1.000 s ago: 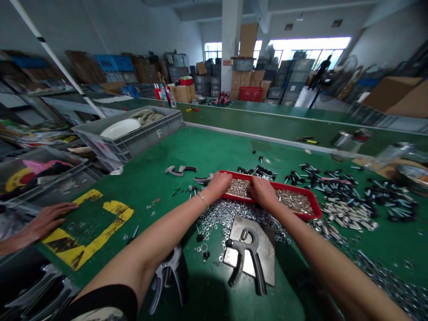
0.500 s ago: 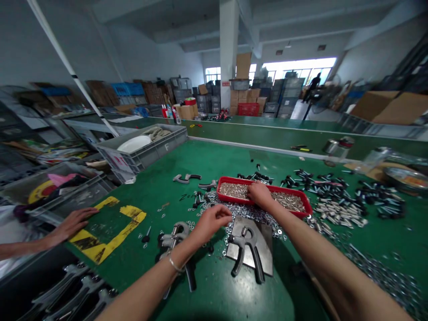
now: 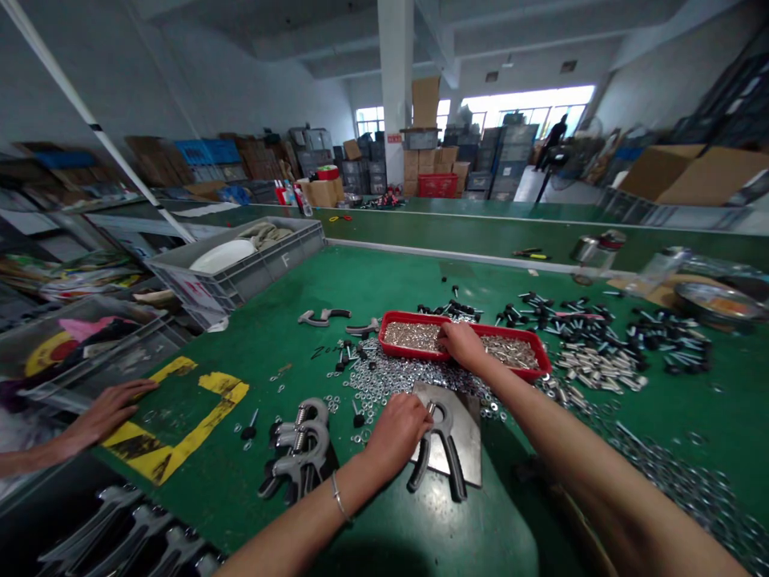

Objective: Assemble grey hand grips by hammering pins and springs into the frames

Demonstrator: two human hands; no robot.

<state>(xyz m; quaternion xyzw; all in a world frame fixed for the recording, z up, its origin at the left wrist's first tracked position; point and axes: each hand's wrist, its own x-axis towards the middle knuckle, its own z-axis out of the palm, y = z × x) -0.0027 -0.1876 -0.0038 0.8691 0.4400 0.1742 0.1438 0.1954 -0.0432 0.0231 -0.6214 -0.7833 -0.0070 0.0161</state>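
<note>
My left hand [image 3: 396,433] is closed over the top of a grey and black hand gripper [image 3: 441,449] that lies on a small metal plate [image 3: 465,433] in front of me. My right hand [image 3: 460,344] reaches into a red tray [image 3: 390,320] full of small silver parts, its fingers curled among them; what they pinch is hidden. A heap of shiny nuts and washers [image 3: 390,377] lies between the tray and the plate. Two more hand grippers [image 3: 300,457] lie stacked to the left of my left hand.
Black and silver bolts [image 3: 601,344] are scattered right of the tray. A grey crate [image 3: 240,264] stands at the far left. Another person's hand [image 3: 102,417] rests flat on the table edge by yellow tape marks [image 3: 180,417]. More grippers [image 3: 138,537] lie in a bin below.
My left hand left the red tray, came back toward me and closed on the hand gripper on the plate. My right hand stayed in the tray.
</note>
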